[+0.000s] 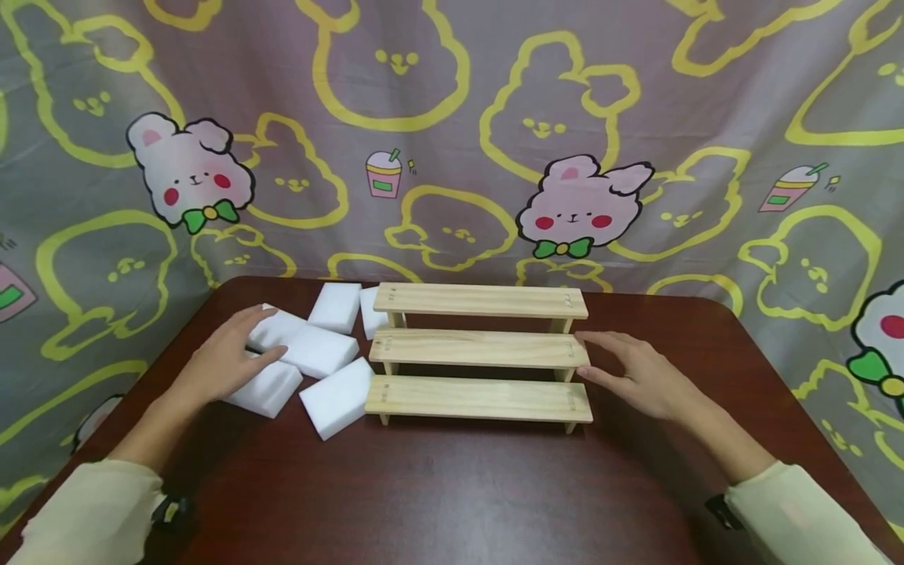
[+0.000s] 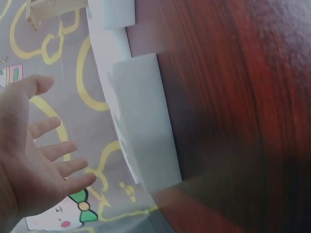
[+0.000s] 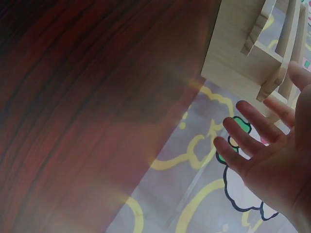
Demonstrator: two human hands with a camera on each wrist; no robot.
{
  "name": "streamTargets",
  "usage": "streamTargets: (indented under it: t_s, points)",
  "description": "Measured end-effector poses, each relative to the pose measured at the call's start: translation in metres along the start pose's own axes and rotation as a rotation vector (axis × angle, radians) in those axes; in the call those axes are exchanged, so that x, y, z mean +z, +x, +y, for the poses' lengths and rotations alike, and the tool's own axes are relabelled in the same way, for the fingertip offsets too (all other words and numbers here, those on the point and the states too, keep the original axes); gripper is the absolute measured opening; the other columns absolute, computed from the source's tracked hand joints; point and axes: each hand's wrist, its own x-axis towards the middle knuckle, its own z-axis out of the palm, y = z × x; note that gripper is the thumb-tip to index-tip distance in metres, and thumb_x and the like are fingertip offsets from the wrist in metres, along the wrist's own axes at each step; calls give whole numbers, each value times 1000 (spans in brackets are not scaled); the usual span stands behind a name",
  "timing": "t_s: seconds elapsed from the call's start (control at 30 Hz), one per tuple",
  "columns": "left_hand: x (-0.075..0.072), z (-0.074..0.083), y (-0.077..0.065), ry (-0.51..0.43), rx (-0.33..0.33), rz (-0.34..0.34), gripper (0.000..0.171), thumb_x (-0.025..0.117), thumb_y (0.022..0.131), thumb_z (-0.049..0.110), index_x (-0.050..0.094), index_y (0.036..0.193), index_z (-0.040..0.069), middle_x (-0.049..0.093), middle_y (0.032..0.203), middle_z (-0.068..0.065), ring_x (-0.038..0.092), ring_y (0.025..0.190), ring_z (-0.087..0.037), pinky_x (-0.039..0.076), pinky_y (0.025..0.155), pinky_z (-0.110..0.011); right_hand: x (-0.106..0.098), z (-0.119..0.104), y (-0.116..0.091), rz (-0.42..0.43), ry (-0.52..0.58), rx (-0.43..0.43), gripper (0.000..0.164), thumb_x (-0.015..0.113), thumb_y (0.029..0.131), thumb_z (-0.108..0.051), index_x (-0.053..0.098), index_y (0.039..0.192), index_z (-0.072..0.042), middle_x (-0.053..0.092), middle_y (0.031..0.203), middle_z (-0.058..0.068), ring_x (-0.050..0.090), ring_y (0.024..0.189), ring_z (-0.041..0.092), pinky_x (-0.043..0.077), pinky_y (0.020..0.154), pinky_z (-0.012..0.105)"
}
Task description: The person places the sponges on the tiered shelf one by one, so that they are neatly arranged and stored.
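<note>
Wooden rack (image 1: 480, 349) and white blocks (image 1: 321, 351) on a dark table (image 1: 480, 486)

The left hand (image 1: 223, 357), its fingers apart, is over the blocks, which lie left of the rack. The right hand (image 1: 643, 378) has also spread fingers, at the rack's right end (very near; for both hands, I cannot tell the contact).

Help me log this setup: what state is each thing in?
Three-tiered pale wooden stand: upright, shelves bare.
White rectangular foam blocks: scattered loosely.
Bare left hand: open, gripping nothing.
Bare right hand: open, contact with stand unclear.
Dark red-brown table: partly covered.
Grey cloth with yellow outlines: hanging.
</note>
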Motion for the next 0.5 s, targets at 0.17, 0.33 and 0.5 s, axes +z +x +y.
streamTargets:
  t_s: [0.17, 0.33, 0.5]
  points:
    - [0, -14, 2, -85, -31, 54, 63, 74, 94, 20, 48, 143, -10, 45, 145, -39, 42, 133, -56, 35, 104, -74, 2, 2, 4, 11, 68, -25, 53, 72, 98, -29, 59, 141, -2, 64, 138, 17, 59, 130, 37, 45, 104, 61]
    - [-3, -26, 6, -107, -47, 46, 60, 73, 96, 18, 48, 144, -10, 47, 144, -39, 44, 131, -55, 35, 103, -72, 3, 3, 6, 31, 111, -33, 49, 74, 97, -24, 61, 138, -1, 66, 135, 16, 60, 127, 36, 46, 103, 61]
    - [-8, -32, 12, -106, -45, -10, 59, 70, 95, 9, 46, 145, -12, 45, 143, -41, 45, 128, -55, 36, 101, -72, 1, 1, 6, 35, 132, -14, 48, 74, 97, -26, 62, 137, -3, 68, 133, 14, 62, 125, 35, 47, 102, 61]
